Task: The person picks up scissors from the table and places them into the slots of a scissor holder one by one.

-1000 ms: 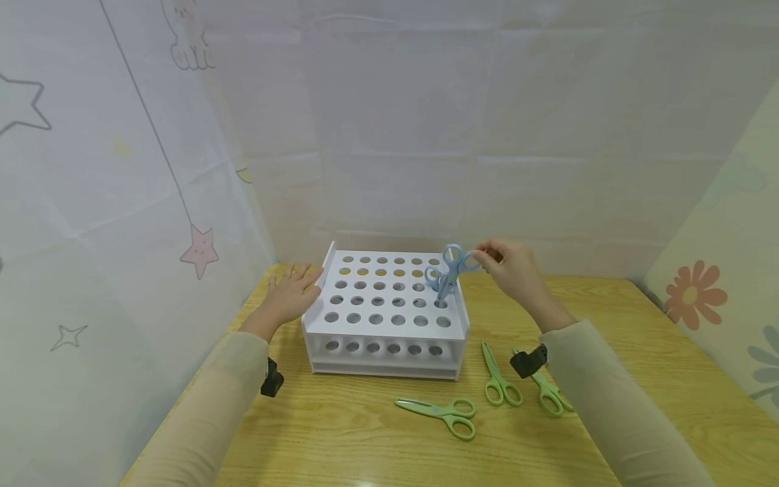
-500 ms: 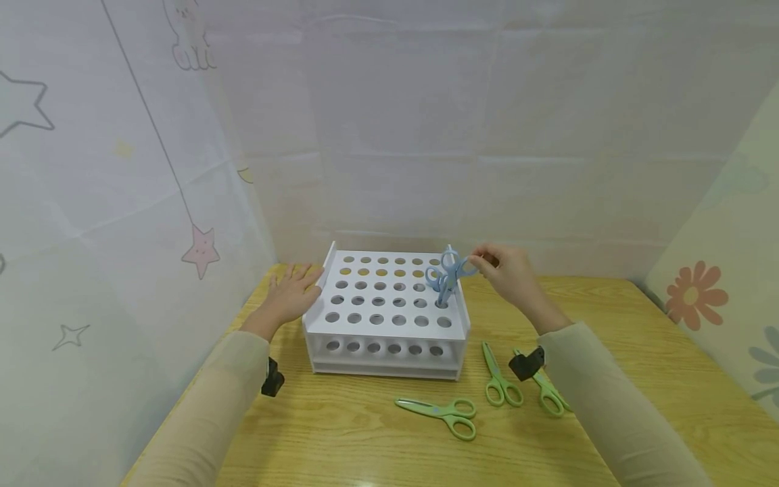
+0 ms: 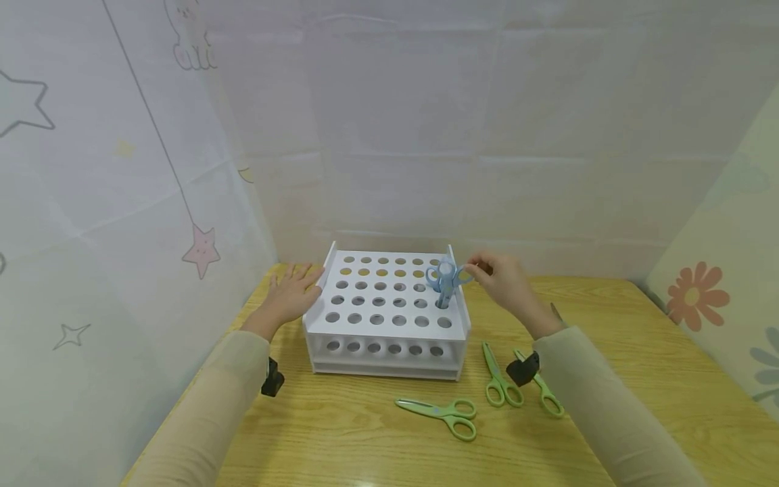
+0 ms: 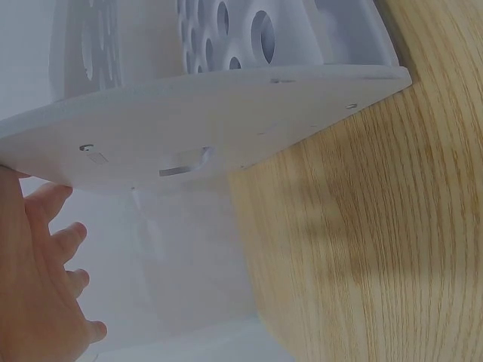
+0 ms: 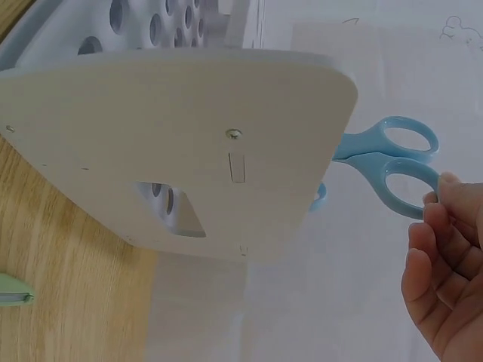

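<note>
My right hand [image 3: 504, 281] pinches one handle loop of a pair of blue scissors [image 3: 449, 276] between thumb and fingertips. Their blades point down into a hole near the right side of a white rack [image 3: 365, 328]; the tips are hidden inside. In the right wrist view, the same scissors [image 5: 385, 154] rise past the rack's side panel. Part of another blue loop [image 5: 321, 197] peeks out beside that panel, and in the head view it sits just left of the held pair. My left hand [image 3: 293, 292] rests against the rack's left side panel [image 4: 173, 128] with its fingers spread.
Three pairs of green scissors lie on the wooden table [image 3: 304, 433]: one in front [image 3: 441, 410], one right of the rack [image 3: 498, 379], one partly under the right wrist [image 3: 550, 399]. A blade tip [image 3: 556, 312] shows behind my right forearm. Cloth walls [image 3: 389, 135] stand behind and beside.
My right hand has lowered and shifted slightly left, and the blue scissors have sunk deeper into the hole and stand more upright. The left hand stays at the rack's side.
</note>
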